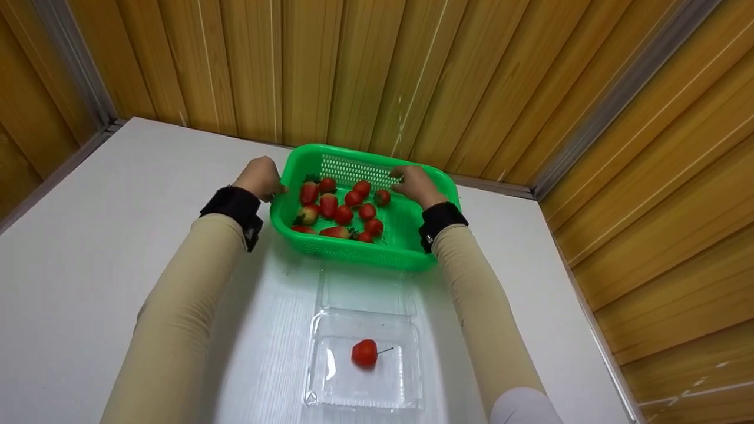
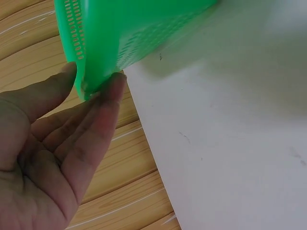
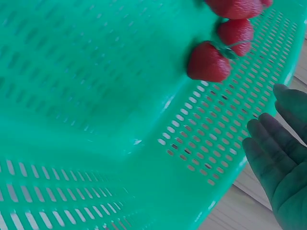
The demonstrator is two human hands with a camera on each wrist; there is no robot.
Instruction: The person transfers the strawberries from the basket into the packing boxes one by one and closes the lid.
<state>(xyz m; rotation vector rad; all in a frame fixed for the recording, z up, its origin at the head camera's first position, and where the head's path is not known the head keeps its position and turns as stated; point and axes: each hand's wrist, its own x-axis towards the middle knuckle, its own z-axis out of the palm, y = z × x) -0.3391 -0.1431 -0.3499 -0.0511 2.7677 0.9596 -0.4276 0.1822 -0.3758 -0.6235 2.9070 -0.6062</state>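
Note:
A green plastic basket (image 1: 386, 254) with perforated sides holds several red strawberries (image 3: 208, 62), gathered mostly in its left part. My left hand (image 1: 259, 178) pinches the basket's left rim, the thumb on one side and the fingers under the other, as the left wrist view shows. Over the right part of the basket is my right hand (image 1: 415, 185), near the far wall and close to a strawberry (image 1: 382, 197). Its fingers (image 3: 276, 143) are loosely extended, with nothing between them and the thumb.
In front of the basket on the white table (image 1: 500, 306) lies a clear plastic box (image 1: 330, 391), its lid (image 1: 365, 294) folded back towards the basket. A single red fruit (image 1: 364, 353) with a thin stem lies inside. Wood-patterned walls (image 1: 365, 70) stand behind and at the right.

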